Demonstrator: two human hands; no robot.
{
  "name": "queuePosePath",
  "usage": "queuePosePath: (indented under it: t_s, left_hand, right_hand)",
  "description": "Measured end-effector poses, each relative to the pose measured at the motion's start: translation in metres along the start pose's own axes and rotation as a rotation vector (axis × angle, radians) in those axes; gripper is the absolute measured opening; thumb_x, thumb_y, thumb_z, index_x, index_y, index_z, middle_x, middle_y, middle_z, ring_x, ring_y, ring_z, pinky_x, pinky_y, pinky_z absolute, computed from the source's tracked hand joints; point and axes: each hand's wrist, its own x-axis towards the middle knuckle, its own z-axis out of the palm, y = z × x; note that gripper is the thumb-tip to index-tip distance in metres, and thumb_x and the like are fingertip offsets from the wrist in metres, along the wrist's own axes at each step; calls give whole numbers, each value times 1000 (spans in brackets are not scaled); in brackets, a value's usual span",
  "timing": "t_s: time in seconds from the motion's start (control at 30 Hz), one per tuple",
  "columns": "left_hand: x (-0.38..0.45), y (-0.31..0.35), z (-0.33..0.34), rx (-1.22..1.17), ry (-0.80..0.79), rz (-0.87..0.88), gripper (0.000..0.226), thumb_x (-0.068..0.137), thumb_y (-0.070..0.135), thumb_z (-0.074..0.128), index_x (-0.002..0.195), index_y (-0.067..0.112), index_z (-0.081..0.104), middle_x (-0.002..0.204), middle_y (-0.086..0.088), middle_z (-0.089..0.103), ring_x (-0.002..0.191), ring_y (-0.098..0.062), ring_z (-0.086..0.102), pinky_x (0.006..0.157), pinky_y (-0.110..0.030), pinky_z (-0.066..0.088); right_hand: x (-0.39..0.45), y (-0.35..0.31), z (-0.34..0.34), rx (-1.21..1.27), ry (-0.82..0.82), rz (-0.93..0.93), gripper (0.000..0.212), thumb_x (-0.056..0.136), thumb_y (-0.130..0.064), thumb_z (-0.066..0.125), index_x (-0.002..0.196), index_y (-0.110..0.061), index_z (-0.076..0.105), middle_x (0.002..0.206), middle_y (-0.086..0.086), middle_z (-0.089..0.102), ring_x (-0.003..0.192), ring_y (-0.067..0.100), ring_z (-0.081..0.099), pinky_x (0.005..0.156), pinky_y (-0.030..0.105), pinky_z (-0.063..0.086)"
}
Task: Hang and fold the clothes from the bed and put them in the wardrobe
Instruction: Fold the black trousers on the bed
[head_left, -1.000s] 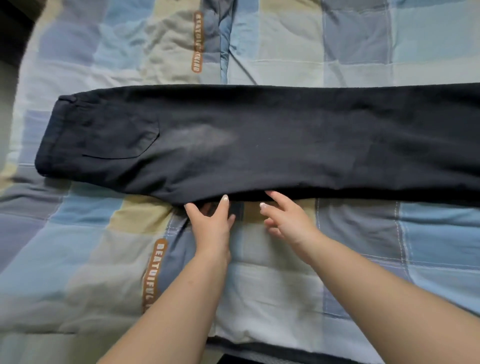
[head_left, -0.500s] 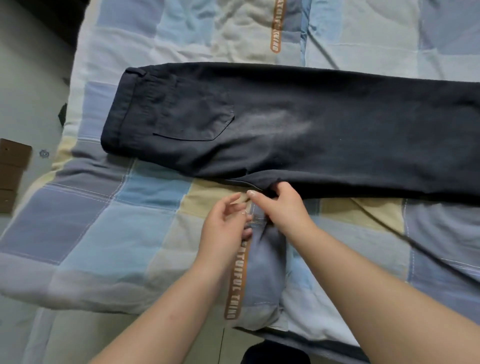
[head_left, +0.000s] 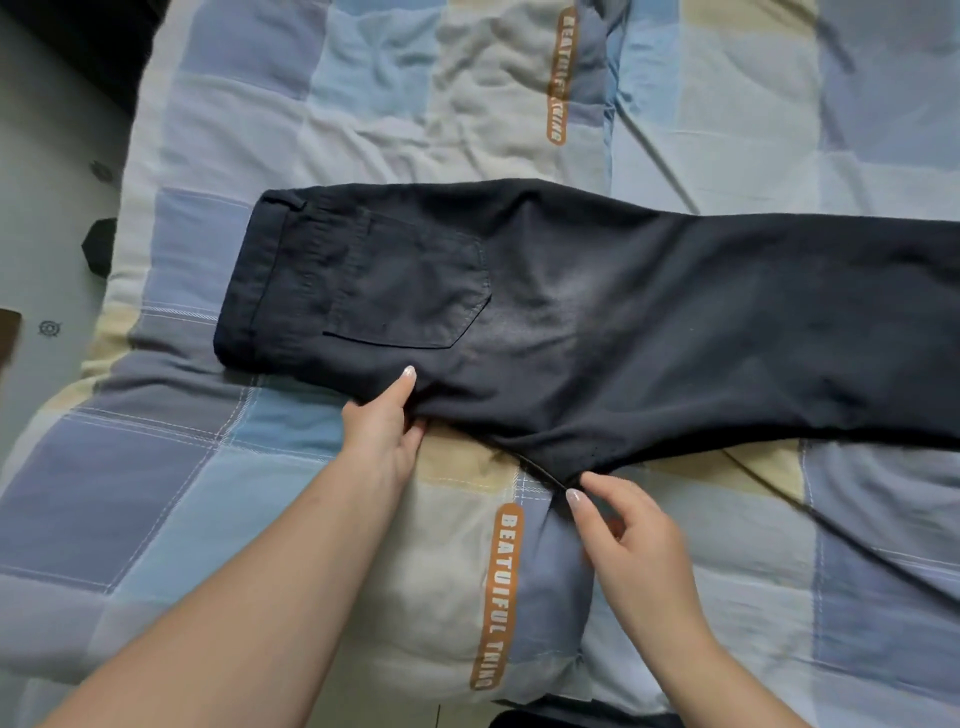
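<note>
One pair of dark trousers (head_left: 597, 322) lies flat across the quilt (head_left: 363, 104), legs doubled together but not yet folded short. Left hand (head_left: 384, 431) pinches their near edge; right hand (head_left: 628, 535) pinches the crotch point. Wardrobe unseen, so most work remains.

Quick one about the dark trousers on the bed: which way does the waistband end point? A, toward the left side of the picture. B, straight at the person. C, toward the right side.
A: the trousers lie across the patchwork quilt with the waistband and back pocket at the left; the legs run off right.
</note>
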Motion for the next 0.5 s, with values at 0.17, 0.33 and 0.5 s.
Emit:
queuePosePath:
  t_s: [0.17, 0.33, 0.5]
  left_hand:
    - [9, 5, -3, -77, 68, 81, 34, 83, 9, 72, 112, 11, 54, 118, -6, 65, 98, -19, 67, 74, -39, 59]
    - [7, 7, -11, -140, 95, 168, 17, 87, 10, 69, 94, 14, 54, 112, -2, 65, 99, -15, 66, 89, -39, 55]
    - [25, 17, -18, -168, 93, 67, 32, 86, 3, 67, 116, 8, 57, 117, -9, 65, 101, -23, 65, 83, -44, 55]
  right_hand:
    - [33, -13, -3, 104, -46, 213, 29, 88, -33, 63, 63, -21, 56, 55, -9, 60, 51, 2, 52, 58, 25, 40]
    - [41, -11, -4, -230, -222, 273, 39, 90, -36, 56, 61, -10, 48, 56, 2, 55, 54, 14, 47, 55, 29, 36]
    - [50, -39, -26, -391, -303, 134, 42, 91, -43, 52, 58, -17, 55, 64, -4, 66, 54, 7, 52, 60, 26, 43]
